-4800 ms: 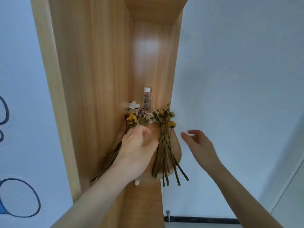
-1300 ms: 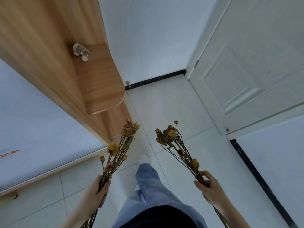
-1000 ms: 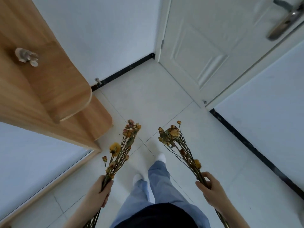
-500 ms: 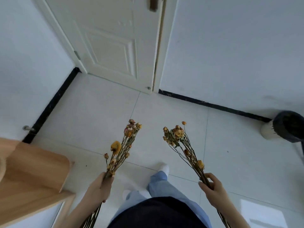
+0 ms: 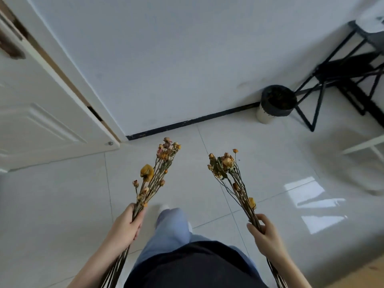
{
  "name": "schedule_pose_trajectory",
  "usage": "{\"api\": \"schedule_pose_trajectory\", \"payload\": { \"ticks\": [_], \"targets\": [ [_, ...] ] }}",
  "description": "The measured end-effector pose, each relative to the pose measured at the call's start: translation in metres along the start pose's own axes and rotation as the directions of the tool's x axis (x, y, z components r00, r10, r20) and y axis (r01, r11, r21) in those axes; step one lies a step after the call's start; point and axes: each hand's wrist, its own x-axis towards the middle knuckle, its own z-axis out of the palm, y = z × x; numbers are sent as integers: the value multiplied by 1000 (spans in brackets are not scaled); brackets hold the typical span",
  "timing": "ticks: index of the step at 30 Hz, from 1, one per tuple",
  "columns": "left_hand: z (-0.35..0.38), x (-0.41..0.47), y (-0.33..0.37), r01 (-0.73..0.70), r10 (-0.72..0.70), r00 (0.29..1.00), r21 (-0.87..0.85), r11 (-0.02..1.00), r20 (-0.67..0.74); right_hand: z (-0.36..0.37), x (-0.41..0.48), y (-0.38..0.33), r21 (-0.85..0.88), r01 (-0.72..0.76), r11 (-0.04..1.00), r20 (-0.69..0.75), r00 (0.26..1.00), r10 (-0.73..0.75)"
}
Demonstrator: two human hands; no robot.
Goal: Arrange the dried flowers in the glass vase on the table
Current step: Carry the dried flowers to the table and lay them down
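The left hand (image 5: pixel 126 227) grips one bunch (image 5: pixel 154 177) of dried flowers by its stems; the right hand (image 5: pixel 267 238) grips another bunch (image 5: pixel 230 177). Both are held above the floor (image 5: pixel 62 204), stems running lengthwise away from the person, heads pointing forward and up toward the wall (image 5: pixel 166 59).

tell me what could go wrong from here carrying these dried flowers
1. The blooms of the left bunch and right bunch stick out well ahead of the hands. Brushing the door or the black metal frame could snap off brittle heads.
2. The right hand seems to hold its stems mostly with fingertips, looser than the left hand, so stems might slip out.
3. The bin and the frame's legs stand on the glossy floor: a possible trip.
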Motion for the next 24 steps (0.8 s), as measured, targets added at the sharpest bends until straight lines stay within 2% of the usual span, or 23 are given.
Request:
{"api": "schedule_pose_trajectory", "payload": {
  "ticks": [5,10,18,24],
  "targets": [
    [20,57,66,-87,70,982,90,992,173,-19,2,12,142,-120,983,-117,984,137],
    [46,117,122,-128,71,940,153,980,334,-33,21,15,208,-188,960,-225,946,234],
    [90,224,236,-289,79,824,296,911,560,-69,80,-22,381,-222,897,-382,846,372],
    [131,287,309,-415,103,758,354,838,644,-100,111,-44,503,-195,842,-461,764,452]
  ]
}}
